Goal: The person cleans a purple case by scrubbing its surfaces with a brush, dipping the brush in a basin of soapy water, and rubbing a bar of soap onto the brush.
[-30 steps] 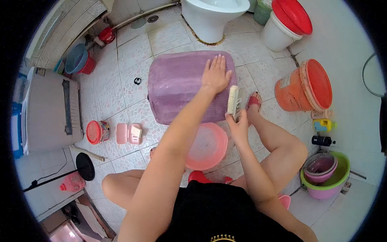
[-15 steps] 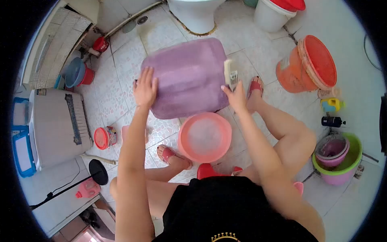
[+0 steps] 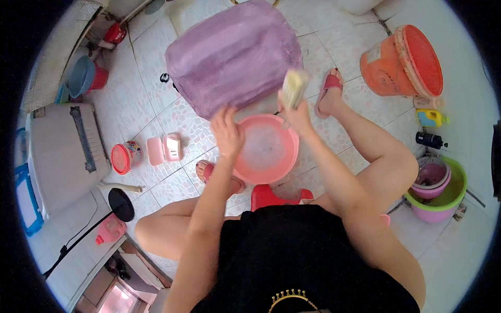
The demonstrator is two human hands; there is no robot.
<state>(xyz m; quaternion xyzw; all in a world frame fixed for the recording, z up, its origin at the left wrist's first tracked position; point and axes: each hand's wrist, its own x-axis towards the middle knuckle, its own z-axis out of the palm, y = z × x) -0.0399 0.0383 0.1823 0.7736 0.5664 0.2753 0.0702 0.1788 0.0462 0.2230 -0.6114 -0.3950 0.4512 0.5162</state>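
Note:
A purple suitcase (image 3: 229,55) lies on the tiled floor in front of me, a small black wheel showing at its left end. My right hand (image 3: 296,116) grips a pale scrub brush (image 3: 295,88), blurred by motion, above the right rim of a pink basin. Cloudy water fills that pink basin (image 3: 241,168), which stands between my feet. My left hand (image 3: 227,134) is at the basin's left rim, fingers stretched out and holding nothing; whether it touches the rim I cannot tell.
An orange bucket (image 3: 383,65), a yellow bottle (image 3: 429,118) and stacked basins (image 3: 438,201) stand to the right. On the left are a soap box (image 3: 155,151), a small red-lidded bucket (image 3: 121,159) and a white appliance (image 3: 57,156). A red stool (image 3: 263,195) is beneath me.
My left hand has left the suitcase and come down to the basin. My right hand has lifted the brush off the suitcase's right side toward the basin. The whole view has shifted.

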